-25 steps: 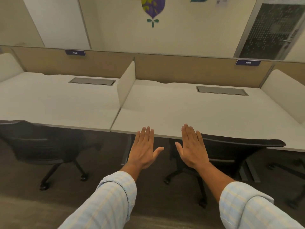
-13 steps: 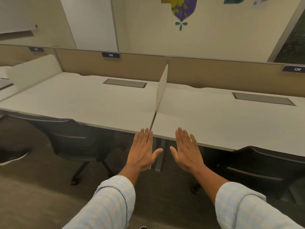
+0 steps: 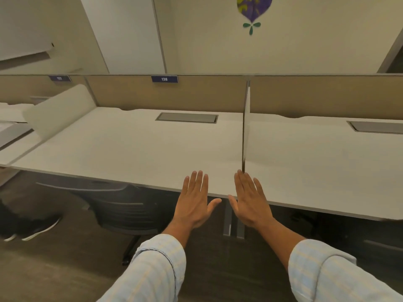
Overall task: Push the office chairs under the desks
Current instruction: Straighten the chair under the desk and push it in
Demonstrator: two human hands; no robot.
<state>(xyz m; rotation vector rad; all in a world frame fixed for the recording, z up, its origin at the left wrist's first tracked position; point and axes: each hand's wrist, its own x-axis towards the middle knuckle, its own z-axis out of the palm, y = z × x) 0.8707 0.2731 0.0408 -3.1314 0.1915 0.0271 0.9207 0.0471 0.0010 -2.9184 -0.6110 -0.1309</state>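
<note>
A dark office chair (image 3: 122,208) stands at the front edge of the white desk (image 3: 130,149) labelled 138, its backrest partly tucked under the top and its wheeled base on the floor. To the right, a second white desk (image 3: 327,162) has a dark chair (image 3: 359,238) deep in shadow beneath it. My left hand (image 3: 195,203) and my right hand (image 3: 250,203) are held out flat, palms down, fingers apart, in front of the seam between the two desks. Neither hand touches a chair or holds anything.
A thin white divider (image 3: 245,131) separates the two desks, and a tan partition (image 3: 207,94) runs along the back. Grey cable hatches (image 3: 187,117) sit in each top. Another person's dark shoe (image 3: 32,227) is on the floor at the left. A metal desk leg (image 3: 233,223) stands below my hands.
The view has swung left: the desk labelled 138 and its chair have moved toward the middle, the right chair has slid nearly out of sight. My hands stay flat and empty.
</note>
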